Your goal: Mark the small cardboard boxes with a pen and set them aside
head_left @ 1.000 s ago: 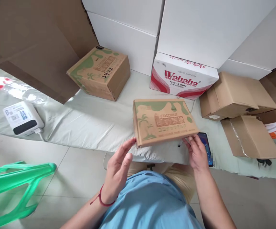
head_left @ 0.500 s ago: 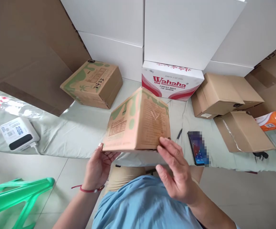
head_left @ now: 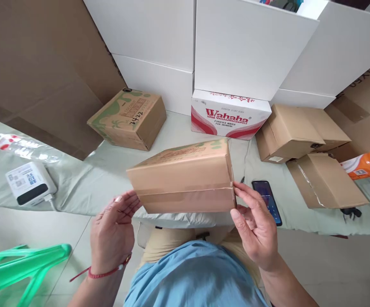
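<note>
Our left hand (head_left: 112, 221) and right hand (head_left: 257, 228) flank a carton (head_left: 185, 183) at the centre of the frame, tilted over the front of the cloth-covered desk (head_left: 88, 175). We have the left one open, its loosely bent fingers at the carton's lower left end; the other is half open, thumb and fingers at the lower right corner, and we cannot tell how firmly it grips. Half a second ago a printed corner faced us; now a plain brown long side does, so we judge that we are partway through turning the carton about, and its foreshortened lettering is no longer readable. Above and right of centre, the water box (head_left: 229, 117) reads "Wahaha" and "PURIFIED WATER FOR DRINKING". At upper left, a green-patterned box (head_left: 127, 117) bears a handwritten "2422". We cannot make out the label on the white device (head_left: 31, 183) at left.
</note>
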A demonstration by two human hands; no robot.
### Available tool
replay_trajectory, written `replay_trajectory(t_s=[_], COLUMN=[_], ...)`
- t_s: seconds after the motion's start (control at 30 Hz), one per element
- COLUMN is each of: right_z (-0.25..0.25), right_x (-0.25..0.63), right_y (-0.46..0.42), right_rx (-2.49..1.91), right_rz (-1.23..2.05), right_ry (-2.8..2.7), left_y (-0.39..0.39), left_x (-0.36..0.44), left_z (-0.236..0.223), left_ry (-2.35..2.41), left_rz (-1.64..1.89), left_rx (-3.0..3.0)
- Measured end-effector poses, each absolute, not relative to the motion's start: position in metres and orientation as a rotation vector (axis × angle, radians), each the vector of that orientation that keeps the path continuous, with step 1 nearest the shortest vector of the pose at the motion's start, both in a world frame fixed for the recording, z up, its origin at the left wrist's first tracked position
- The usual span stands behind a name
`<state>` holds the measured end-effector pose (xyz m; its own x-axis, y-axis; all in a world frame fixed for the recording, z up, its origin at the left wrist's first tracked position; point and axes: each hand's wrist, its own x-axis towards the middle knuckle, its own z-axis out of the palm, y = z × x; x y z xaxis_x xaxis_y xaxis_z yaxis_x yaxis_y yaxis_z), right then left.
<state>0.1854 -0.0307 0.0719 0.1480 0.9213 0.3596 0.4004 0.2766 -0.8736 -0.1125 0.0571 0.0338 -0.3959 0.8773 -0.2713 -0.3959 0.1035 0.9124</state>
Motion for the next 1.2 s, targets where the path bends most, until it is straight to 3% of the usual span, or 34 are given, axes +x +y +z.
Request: replay_trajectory(t_s=[0.23, 0.43, 0.8, 1.07, 1.2], right_z=[0.045, 0.01, -0.03, -0.035, -0.033], right_x=[0.202, 0.23, 0.249, 0.256, 0.252], right_y=[-0.014, 0.01, 0.06, 0.053, 0.046], right_rx=[-1.236, -1.243, -1.398, -1.332, -1.313], right_rz=[0.85, 1.019, 1.208, 1.185, 1.207], right_ry=[-1.006, -0.792, -0.917, -0.594, -0.559], left_y=[0.059, 0.08, 0.113, 0.048, 0.039], left_x=[-0.098, -0.089, -0.074, -0.056, -0.04], left_z=[0.053, 0.018, -0.037, 0.022, 0.035], left_ry=[1.224, 1.206, 1.086, 0.923, 0.955], left_rz=[1.438, 1.248, 1.147, 1.102, 1.253], left_rx=[0.762, 0.854, 0.94, 1.834, 1.953])
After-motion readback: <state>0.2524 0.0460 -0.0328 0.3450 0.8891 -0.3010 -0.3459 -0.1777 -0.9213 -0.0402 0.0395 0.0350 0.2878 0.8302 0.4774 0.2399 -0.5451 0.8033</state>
